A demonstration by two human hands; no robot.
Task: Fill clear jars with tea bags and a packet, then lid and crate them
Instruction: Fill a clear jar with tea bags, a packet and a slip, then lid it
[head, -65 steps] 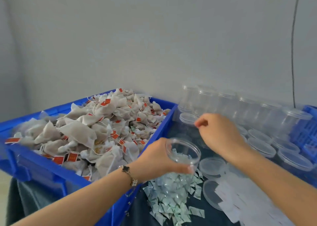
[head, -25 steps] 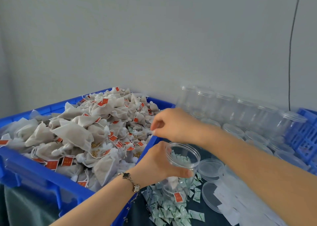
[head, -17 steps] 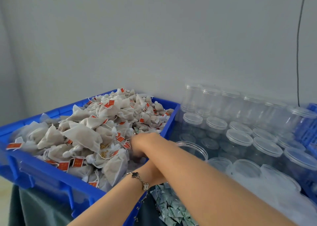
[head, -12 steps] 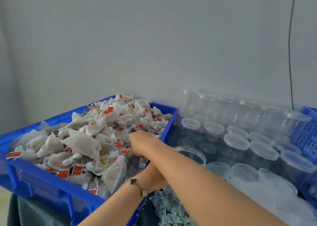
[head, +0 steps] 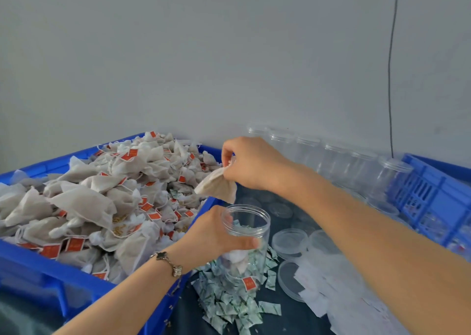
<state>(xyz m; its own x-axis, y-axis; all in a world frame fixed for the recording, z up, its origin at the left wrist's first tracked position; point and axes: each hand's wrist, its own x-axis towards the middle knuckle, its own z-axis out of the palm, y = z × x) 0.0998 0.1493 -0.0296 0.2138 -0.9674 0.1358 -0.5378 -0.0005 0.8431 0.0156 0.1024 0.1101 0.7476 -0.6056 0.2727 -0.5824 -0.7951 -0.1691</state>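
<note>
Filling barely begun: right hand [head: 251, 162] pinches a tea bag [head: 216, 185] above the near-empty jar [head: 244, 243] gripped by left hand [head: 215, 232], lidding and crating undone.

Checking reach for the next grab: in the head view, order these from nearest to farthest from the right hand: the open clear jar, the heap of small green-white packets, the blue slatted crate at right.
1. Open clear jar, just below the right hand.
2. Heap of small green-white packets, lower, on the table.
3. Blue slatted crate, far right.

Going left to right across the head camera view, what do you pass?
Blue bin heaped with tea bags → open jar gripped by the left hand → loose lids → blue crate.
</note>
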